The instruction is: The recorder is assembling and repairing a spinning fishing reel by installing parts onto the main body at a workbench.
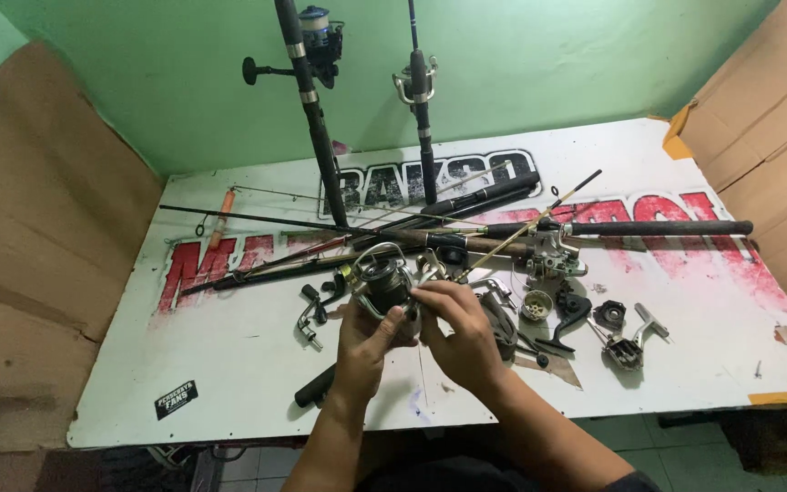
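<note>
My left hand (pixel 363 343) grips the underside of a black and silver spinning fishing reel (pixel 382 282), held just above the white table (pixel 229 364). My right hand (pixel 460 334) closes on the reel's right side, fingertips pinching near its bail and body. Right of my hands lie loose reel parts: a round silver spool piece (pixel 536 305), a black handle arm (pixel 568 317), a small black gear cap (pixel 608 314) and a metal reel frame (pixel 628 346). A black crank handle (pixel 311 314) lies left of the reel.
Several fishing rods (pixel 466 232) lie across the table's middle, one with a mounted reel (pixel 553 258). Two rods stand upright at the back against the green wall (pixel 548 55), each with a reel (pixel 321 36). Cardboard sheets (pixel 38 228) flank both sides.
</note>
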